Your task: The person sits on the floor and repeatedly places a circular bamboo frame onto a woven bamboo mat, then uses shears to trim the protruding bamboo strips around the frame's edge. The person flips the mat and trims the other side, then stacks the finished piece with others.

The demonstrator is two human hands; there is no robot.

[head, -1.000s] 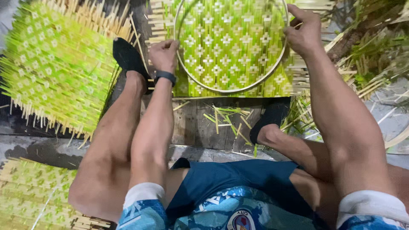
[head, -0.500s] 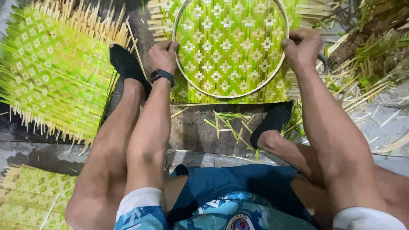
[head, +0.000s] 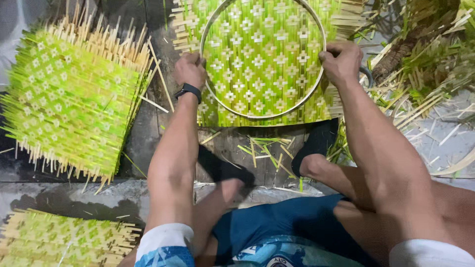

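Since the earlier frame my hoop [head: 316, 94] has shifted toward the mat's far edge.
Left hand [head: 190, 70] and right hand [head: 340, 62] closed on opposite rims; hoop flat on the green woven mat [head: 262, 54], round, no long axis. Step judged: positioning; next needs even downward pressure.

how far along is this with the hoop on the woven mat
Done: the green mat is fully woven, its strip ends still sticking out untrimmed, and two more woven mats lie at the left. In hand: left hand and right hand grip opposite sides of the round hoop lying on the mat. Left: the mat's corners outside the hoop are uncut and nothing visibly fastens the hoop.
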